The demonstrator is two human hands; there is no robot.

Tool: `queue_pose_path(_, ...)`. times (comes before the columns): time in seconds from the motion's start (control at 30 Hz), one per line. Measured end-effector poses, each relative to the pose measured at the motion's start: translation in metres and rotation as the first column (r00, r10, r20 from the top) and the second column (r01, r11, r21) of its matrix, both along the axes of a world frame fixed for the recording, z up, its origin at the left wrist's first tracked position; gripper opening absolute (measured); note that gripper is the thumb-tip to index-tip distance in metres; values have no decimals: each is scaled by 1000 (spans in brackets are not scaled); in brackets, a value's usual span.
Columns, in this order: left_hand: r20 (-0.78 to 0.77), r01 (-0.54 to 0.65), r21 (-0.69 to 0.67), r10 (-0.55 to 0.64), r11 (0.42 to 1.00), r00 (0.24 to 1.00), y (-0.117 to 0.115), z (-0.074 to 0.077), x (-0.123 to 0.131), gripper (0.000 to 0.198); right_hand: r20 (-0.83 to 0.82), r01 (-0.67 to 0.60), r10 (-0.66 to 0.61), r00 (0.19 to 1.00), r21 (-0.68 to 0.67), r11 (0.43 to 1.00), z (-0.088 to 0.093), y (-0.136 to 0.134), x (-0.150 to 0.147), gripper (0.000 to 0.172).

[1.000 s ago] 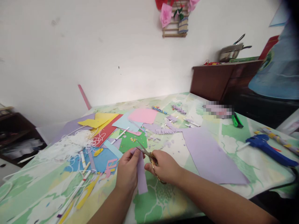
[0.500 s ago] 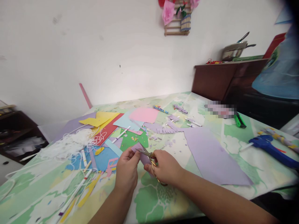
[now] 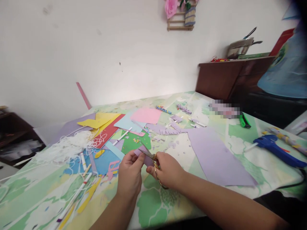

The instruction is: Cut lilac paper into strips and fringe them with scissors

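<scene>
My left hand (image 3: 129, 174) pinches a small strip of lilac paper (image 3: 146, 159) between thumb and fingers, low in the middle of the view. My right hand (image 3: 168, 169) grips gold-handled scissors (image 3: 153, 161), whose blades lie against the top of that strip, pointing up and left. Both hands hover just above the flowered green tablecloth (image 3: 163, 204). Most of the strip is hidden between the two hands.
A large lilac sheet (image 3: 213, 156) lies right of my hands. Coloured paper sheets (image 3: 129, 126), white string (image 3: 69, 147), markers (image 3: 82, 159) and scraps cover the table's left and middle. A blue glue gun (image 3: 278, 151) lies at the right edge. A dark wooden cabinet (image 3: 230, 75) stands behind.
The lilac strip hung long below my left hand a second ago; now only a short piece shows between the hands. The view has tilted down slightly.
</scene>
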State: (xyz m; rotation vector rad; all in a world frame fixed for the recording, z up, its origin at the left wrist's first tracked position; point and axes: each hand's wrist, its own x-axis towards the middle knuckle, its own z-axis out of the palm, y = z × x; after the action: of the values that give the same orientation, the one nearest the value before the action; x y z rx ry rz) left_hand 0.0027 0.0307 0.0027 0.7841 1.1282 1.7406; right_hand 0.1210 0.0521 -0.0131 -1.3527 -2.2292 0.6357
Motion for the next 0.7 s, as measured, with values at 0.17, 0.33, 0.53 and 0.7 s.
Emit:
queue_pose_path(0.17,24,-16,-14,16,1000,1000,1,0,0,14,-7,0,-1,1000,-23,1000,2,-1,-1,36)
queue_pose_path(0.33,38,-38,-18,39,999,999,1,-1,1,14,-19,-12,11,1000,-41,999,0,-4,-3,36)
queue_pose_path(0.53,20,-12,-14,12,1000,1000,0,1,1,11,-49,-18,16,999,-38,999,-1,-4,-5,36)
queue_pose_path(0.7,33,-12,-13,12,1000,999,0,3,1,10,-48,-24,22,999,-40,999,1,-5,-7,33)
